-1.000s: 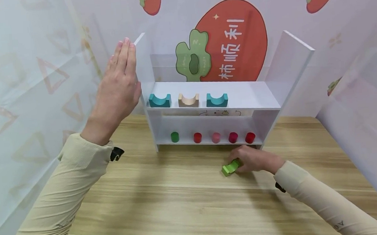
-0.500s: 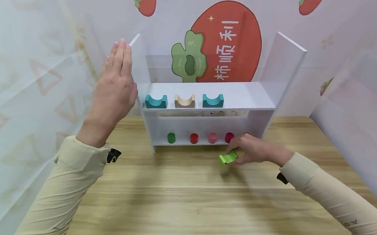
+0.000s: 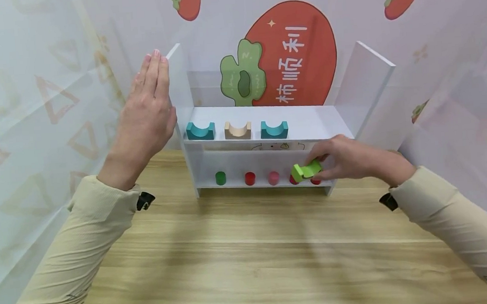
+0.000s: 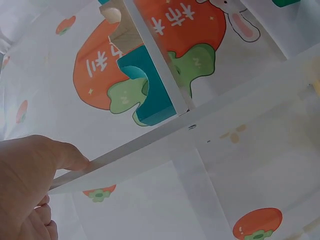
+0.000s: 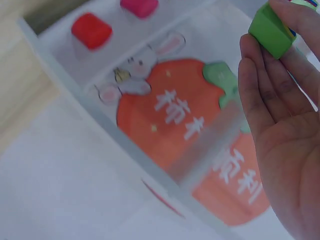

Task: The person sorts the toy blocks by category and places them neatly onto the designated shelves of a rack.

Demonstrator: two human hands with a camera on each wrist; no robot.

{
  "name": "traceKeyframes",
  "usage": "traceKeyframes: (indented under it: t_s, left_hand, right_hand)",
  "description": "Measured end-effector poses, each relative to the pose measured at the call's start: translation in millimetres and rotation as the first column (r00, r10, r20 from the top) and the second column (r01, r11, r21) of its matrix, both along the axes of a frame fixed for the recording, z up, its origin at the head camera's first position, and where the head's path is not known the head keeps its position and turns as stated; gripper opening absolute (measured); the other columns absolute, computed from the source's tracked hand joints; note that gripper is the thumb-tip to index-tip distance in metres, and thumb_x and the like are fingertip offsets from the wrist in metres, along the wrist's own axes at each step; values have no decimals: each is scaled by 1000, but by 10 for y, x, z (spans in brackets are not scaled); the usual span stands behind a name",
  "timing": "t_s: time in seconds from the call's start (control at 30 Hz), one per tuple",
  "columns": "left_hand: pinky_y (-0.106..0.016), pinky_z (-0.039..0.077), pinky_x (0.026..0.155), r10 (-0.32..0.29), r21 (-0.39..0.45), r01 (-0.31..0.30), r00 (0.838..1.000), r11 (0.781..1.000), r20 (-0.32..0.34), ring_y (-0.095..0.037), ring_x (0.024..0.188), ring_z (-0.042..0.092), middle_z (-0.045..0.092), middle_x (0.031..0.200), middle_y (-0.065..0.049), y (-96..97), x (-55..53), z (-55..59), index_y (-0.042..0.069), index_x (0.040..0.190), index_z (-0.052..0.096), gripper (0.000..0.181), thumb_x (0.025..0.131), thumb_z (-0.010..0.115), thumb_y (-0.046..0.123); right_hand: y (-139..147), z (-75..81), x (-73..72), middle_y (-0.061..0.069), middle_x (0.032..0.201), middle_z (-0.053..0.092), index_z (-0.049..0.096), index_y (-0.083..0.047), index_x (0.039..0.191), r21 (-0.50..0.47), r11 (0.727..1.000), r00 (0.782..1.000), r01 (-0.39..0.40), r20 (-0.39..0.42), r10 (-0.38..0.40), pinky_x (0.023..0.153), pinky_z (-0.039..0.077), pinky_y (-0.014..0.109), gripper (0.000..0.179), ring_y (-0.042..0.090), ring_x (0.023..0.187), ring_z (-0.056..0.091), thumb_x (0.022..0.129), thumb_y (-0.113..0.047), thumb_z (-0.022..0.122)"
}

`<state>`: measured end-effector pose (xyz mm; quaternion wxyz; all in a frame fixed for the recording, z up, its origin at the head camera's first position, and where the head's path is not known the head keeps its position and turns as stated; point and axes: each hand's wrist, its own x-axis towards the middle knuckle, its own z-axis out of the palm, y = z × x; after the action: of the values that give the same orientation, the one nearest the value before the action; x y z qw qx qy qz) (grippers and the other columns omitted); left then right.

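My left hand (image 3: 148,112) rests with straight fingers against the left side panel of a white shelf (image 3: 305,113); in the left wrist view its thumb (image 4: 72,156) touches the panel's edge. My right hand (image 3: 351,158) pinches a light green block (image 3: 307,171) with a curved notch, between thumb and fingers. That block is in front of the shelf's lower right part and overlaps two red cylinders there. On the upper board stand a teal notched block (image 3: 201,131), a plain wood notched block (image 3: 238,131) and another teal notched block (image 3: 274,130), in a row.
Along the lower board stand several small cylinders, among them a green cylinder (image 3: 221,178), a red cylinder (image 3: 250,178) and a pink cylinder (image 3: 273,178). The shelf's right side panel (image 3: 364,85) rises near my right hand. A wooden table (image 3: 234,248) lies below, with printed cloth walls around.
My right hand has lifted the light green block off the table and carried it up and slightly right, toward the shelf. My left hand stays against the left panel.
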<state>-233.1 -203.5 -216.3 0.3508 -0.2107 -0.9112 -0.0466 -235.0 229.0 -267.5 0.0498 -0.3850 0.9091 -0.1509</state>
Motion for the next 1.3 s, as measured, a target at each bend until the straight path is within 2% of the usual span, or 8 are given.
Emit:
traceKeyframes:
  t_s: [0.13,0.23,0.37,0.47,0.7,0.87,1.07,1.3]
  left_hand:
    - [-54,19,134,1,-1,-1,1000,1000,0,-37,166,12,13,177,-23,2,7,8,-7,166,13,80,99,56,0]
    - [-53,18,134,0,-3,0,1000,1000,4,-36,167,12,13,177,-23,10,3,13,-6,166,13,79,100,54,1]
    - [-53,17,134,-3,-3,3,1000,1000,8,-36,167,12,14,177,-23,22,-12,17,-6,167,12,79,100,54,2]
    - [-54,18,134,1,-10,0,1000,1000,11,-37,166,12,14,177,-23,24,-20,12,-6,166,12,79,100,55,2]
    - [-55,19,133,5,-5,-5,1000,1000,7,-37,166,13,14,176,-23,20,-25,-21,-6,166,13,80,100,57,1]
    - [-55,19,133,3,-4,-3,1000,1000,4,-37,166,12,15,176,-23,32,-37,-24,-6,166,14,80,99,57,1]
    - [-54,18,134,11,-7,-11,1000,1000,15,-36,167,11,14,177,-22,33,-36,-21,-5,167,12,80,100,56,2]
    - [-53,18,134,11,-4,-11,1000,1000,16,-36,167,12,13,177,-22,31,-32,-36,-5,167,12,80,101,56,2]
  right_hand:
    - [77,250,-44,2,112,78,80,-14,112,-27,999,999,20,-36,-21,89,66,41,29,16,97,76,84,-10,89]
    - [138,415,-102,3,111,78,80,-13,112,-38,998,994,57,-95,-61,88,65,40,31,19,97,76,83,-10,90]
    - [186,575,-181,5,112,78,80,-12,115,-28,989,977,147,-154,-149,84,60,24,32,22,100,75,84,-11,89]
    - [193,636,-241,6,112,79,80,-12,116,1,981,965,195,-178,-192,81,57,20,31,22,100,75,86,-13,88]
    - [173,607,-382,10,114,79,80,-11,119,60,967,959,249,-155,-238,91,64,48,33,25,100,74,88,-17,87]
    - [140,550,-425,13,116,78,79,-10,121,79,959,955,271,-147,-258,92,63,50,35,26,99,71,88,-16,87]
    - [104,490,-459,14,111,79,80,-7,118,78,965,961,250,-143,-237,90,63,51,34,27,96,72,86,-16,88]
    - [106,457,-475,15,112,78,79,-6,119,83,964,965,254,-95,-246,91,64,51,33,28,98,73,88,-14,86]
